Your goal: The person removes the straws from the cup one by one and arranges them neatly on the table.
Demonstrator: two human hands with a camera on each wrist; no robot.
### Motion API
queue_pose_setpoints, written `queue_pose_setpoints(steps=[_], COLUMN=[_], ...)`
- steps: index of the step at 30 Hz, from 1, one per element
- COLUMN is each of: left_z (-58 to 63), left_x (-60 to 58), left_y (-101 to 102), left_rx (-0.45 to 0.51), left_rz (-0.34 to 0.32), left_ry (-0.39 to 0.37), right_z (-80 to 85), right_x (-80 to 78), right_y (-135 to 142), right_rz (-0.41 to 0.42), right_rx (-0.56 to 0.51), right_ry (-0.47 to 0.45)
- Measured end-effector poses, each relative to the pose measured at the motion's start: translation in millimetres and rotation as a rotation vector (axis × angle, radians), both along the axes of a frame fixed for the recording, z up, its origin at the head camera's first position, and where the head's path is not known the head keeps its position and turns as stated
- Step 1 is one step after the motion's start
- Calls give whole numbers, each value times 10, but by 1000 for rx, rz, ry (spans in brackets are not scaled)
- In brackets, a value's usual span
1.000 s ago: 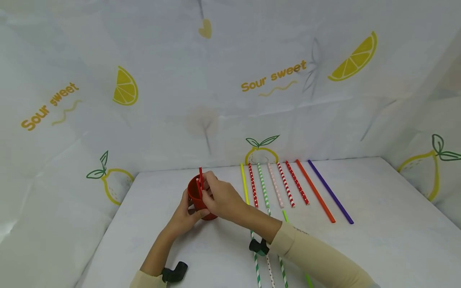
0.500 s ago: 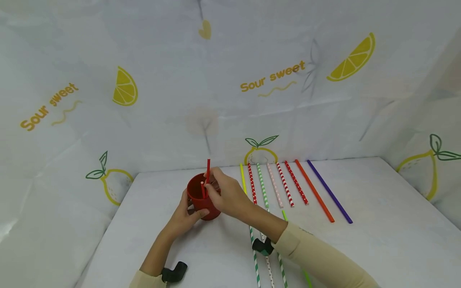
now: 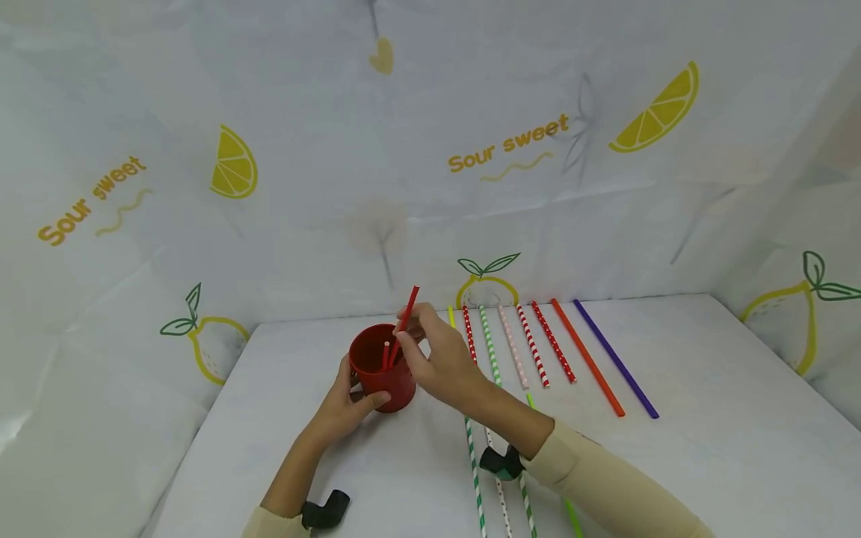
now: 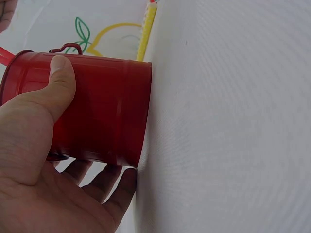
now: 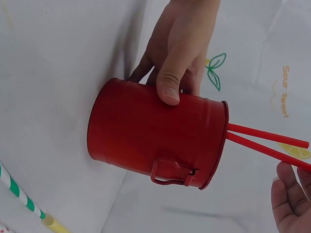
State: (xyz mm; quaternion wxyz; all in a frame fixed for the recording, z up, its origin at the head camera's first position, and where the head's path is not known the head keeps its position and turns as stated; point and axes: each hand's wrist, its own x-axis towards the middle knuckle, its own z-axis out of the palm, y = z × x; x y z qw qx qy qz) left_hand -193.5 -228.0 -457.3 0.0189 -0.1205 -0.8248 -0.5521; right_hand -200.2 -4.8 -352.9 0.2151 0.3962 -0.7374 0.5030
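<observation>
A red metal bucket (image 3: pixel 395 388) with small side handles stands upright on the white table. My left hand (image 3: pixel 341 407) grips its side, the thumb lying across the wall in the left wrist view. Above the rim, my right hand (image 3: pixel 440 359) pinches a plain red straw (image 3: pixel 412 300), which leans right with its lower end inside the bucket. A second red straw (image 3: pixel 386 354) stands in the bucket, untouched by the fingers. Both straws stick out of the mouth in the right wrist view, where my right hand (image 5: pixel 294 199) shows only partly.
Right of the bucket lie rows of straws, among them an orange straw (image 3: pixel 588 357), a purple straw (image 3: pixel 616 359) and a red-striped straw (image 3: pixel 533 345). Green-striped straws (image 3: pixel 474 478) lie nearer, partly under my right forearm. A lemon-printed white sheet (image 3: pixel 303 246) rises behind the table.
My right hand has moved right across the bucket's mouth, tilting the pinched red straw to the right. The two straws now stand further apart. My left hand keeps its hold on the bucket.
</observation>
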Motion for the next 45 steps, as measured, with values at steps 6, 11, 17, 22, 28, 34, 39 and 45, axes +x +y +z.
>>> queue_pose_setpoints(steps=[6, 11, 17, 22, 28, 34, 39, 45], left_z=[-5, 8, -3, -21, -16, -4, -5, -14], left_x=[4, 9, 10, 8, 5, 16, 12, 8], left_y=[11, 17, -1, 1, 15, 10, 5, 4], left_rx=[2, 1, 6, 15, 5, 0, 4, 12], left_rz=[5, 4, -5, -3, 2, 4, -6, -19], left_ry=[6, 0, 13, 9, 24, 28, 25, 39], right_z=[45, 80, 89, 72, 18, -53, -101, -145], right_x=[13, 7, 56, 135, 168, 235, 313, 399], right_y=[110, 196, 279, 327, 396, 486, 568, 668], right_rz=[-22, -32, -21, -17, -1, -16, -47, -39], right_rx=[-32, -69, -83, -68, -58, -22, 14, 51], right_ry=[-1, 12, -35, -68, -66, -114, -150, -192])
